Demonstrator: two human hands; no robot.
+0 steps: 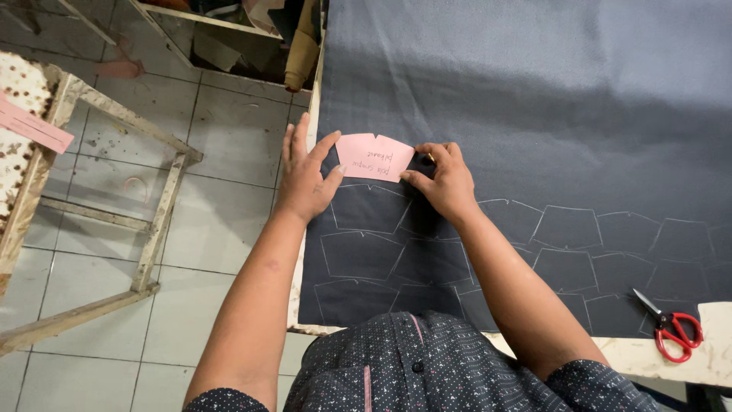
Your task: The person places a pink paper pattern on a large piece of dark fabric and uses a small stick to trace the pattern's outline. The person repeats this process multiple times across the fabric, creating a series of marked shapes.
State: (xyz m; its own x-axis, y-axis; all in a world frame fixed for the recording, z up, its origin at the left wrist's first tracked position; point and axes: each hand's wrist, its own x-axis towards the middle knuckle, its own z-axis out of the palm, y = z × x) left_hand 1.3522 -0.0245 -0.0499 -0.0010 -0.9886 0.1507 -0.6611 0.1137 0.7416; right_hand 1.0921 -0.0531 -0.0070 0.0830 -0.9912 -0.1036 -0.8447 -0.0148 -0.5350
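Both hands, left (pixel 303 177) and right (pixel 444 179), pin the pink pattern (pixel 374 157) flat near the desk's left edge; press evenly so it can't slide on the cloth (pixel 534 107).

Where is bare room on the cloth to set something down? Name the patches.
Free: the dark cloth above the pink template. Crowded: the chalked outlines along the near edge, with red scissors at the right.

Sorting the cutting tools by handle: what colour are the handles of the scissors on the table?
Red, seen in the head view: the scissors lie at the table's right edge.
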